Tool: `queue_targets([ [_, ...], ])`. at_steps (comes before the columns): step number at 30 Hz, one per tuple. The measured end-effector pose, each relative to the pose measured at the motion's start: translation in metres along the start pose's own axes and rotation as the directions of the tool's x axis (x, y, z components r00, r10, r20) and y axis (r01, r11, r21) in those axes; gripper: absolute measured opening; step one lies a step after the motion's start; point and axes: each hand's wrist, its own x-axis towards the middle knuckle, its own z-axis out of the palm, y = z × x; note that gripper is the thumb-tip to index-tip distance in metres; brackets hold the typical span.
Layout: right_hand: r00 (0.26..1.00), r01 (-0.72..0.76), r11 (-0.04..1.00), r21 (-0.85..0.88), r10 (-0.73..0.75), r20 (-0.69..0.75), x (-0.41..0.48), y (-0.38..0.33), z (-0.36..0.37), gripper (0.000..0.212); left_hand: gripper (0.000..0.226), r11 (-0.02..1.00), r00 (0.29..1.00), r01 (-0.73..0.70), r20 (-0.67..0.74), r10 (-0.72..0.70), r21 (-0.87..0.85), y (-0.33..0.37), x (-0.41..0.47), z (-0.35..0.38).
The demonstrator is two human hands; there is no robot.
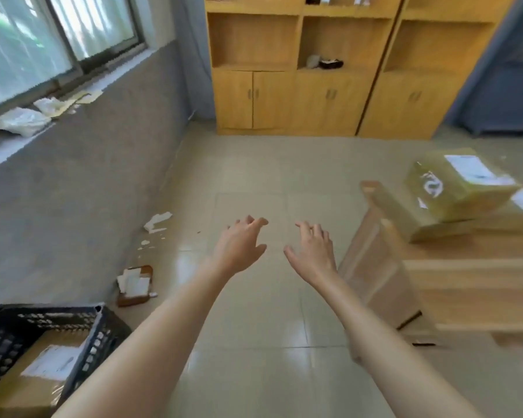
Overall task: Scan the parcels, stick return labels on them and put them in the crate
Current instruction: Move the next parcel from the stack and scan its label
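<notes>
A brown parcel [27, 384] lies in the black lattice crate [98, 342] at 8 o'clock. Its white label [53, 362] faces up, and its long axis runs from about 7 toward 1 o'clock. The parcel's near end is cut off by the picture's lower edge. The crate stands on the floor close beside the grey wall [88, 176], and its open top is unobstructed.

At 3 o'clock two more parcels are stacked on the far end of a wooden table [471, 285]. The upper parcel [453, 191] has a label on top and sits askew on the lower parcel [471, 227]. Blur hides their exact long axes.

Between crate and table, both bare arms reach forward over open tiled floor [254, 176]. The left hand [239, 245] and the right hand [314, 251] hang side by side near the centre, apart from each other, fingers spread and loosely bent, holding nothing.

A brown tray of papers [135, 286] and torn white scraps [157, 221] lie at 9 o'clock along the foot of the wall. A wooden cabinet [299, 95] closes the room at 12 o'clock.
</notes>
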Motion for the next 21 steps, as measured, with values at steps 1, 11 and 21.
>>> queue_targets([
  [1, 0.999, -0.04, 0.999, 0.014, 0.04, -0.018, -0.003, 0.022, -0.013, 0.055, 0.053, 0.999, 0.999, -0.05, 0.016, 0.05, -0.008, 0.024, 0.011, 0.005],
  [11, 0.902, -0.383, 0.922, 0.052, 0.385, -0.196, -0.071, 0.28, -0.15, 0.056, 0.05, 0.907, 0.895, -0.416, 0.144, 0.422, -0.07, 0.313, 0.075, 0.094],
  [21, 0.752, -0.592, 0.8, 0.099, 0.592, -0.289, -0.137, 0.469, -0.256, 0.059, 0.051, 0.785, 0.765, -0.614, 0.186, 0.616, -0.076, 0.526, 0.098, 0.158],
])
